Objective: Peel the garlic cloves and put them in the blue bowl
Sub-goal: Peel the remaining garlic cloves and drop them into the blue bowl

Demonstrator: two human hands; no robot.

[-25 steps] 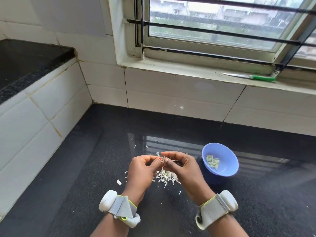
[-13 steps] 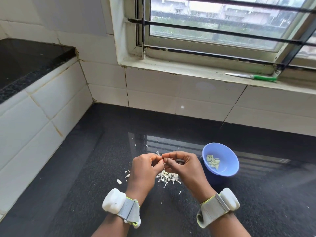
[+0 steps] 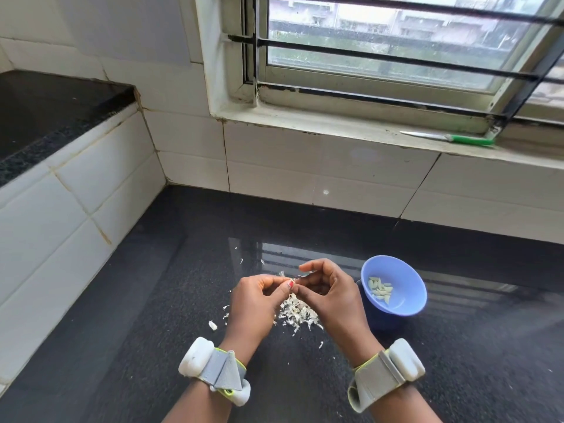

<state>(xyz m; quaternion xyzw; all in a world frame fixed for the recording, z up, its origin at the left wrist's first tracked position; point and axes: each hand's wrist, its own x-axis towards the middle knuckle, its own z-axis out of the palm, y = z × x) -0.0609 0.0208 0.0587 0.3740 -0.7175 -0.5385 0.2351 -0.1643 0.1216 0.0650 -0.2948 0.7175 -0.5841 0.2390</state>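
Garlic clove (image 3: 293,281): pinched between curled fingertips of left hand (image 3: 254,303) and right hand (image 3: 331,296), mostly hidden. Blue bowl (image 3: 407,276): set just right of the fingers, peeled cloves (image 3: 380,290) inside. Peel scraps (image 3: 297,312): heaped below the fingertips.

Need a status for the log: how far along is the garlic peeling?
Done: several peeled cloves lie in the blue bowl, and a heap of skins sits on the black counter. In hand: left hand and right hand pinch one clove, mostly hidden. Left: finishing it; no other unpeeled cloves are visible.
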